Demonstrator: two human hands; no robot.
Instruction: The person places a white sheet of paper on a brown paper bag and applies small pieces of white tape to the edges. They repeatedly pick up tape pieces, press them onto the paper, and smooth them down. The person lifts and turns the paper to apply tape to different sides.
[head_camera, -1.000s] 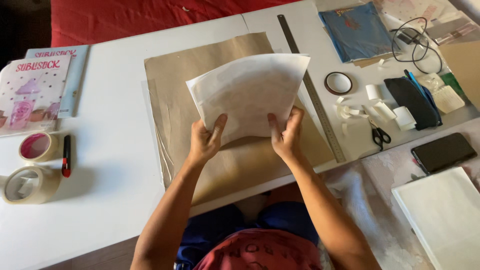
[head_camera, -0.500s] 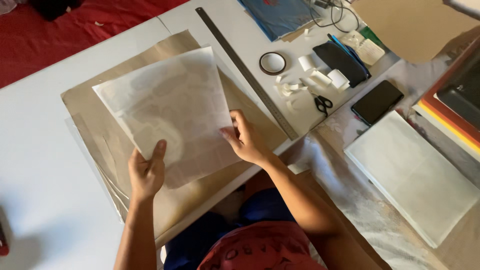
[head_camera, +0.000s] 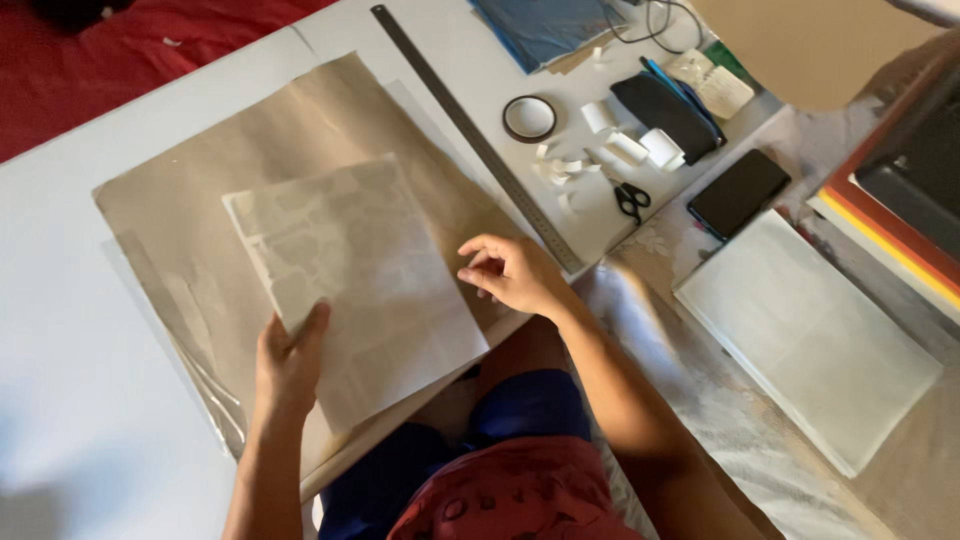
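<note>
Pale sheet (head_camera: 355, 280) under left hand (head_camera: 288, 362), on brown paper (head_camera: 300, 130)

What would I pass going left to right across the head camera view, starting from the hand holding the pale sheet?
Left hand on the pale sheet, then right hand, metal ruler running diagonally, tape ring, scissors, black phone, white flat pad.
</note>
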